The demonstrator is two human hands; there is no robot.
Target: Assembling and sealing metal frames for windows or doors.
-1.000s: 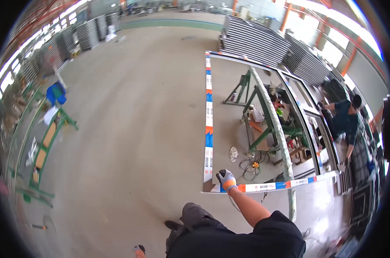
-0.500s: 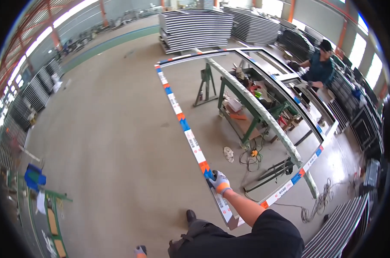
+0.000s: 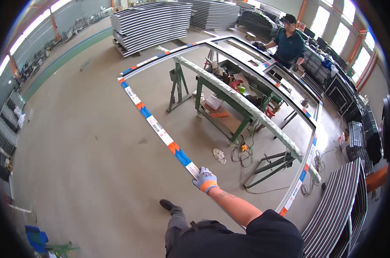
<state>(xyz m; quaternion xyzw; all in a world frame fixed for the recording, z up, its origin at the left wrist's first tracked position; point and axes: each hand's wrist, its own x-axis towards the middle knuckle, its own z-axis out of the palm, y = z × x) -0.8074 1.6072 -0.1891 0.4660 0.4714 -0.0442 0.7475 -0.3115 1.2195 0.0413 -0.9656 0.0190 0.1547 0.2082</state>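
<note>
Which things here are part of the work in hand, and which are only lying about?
In hand:
- large frame with blue, white and orange film
- gloved hand gripping its near bar
- co-worker at the frame's far end
- green trestles under it

Lying about:
- stacked profiles
- rag on the floor
- cables
- blue item
</note>
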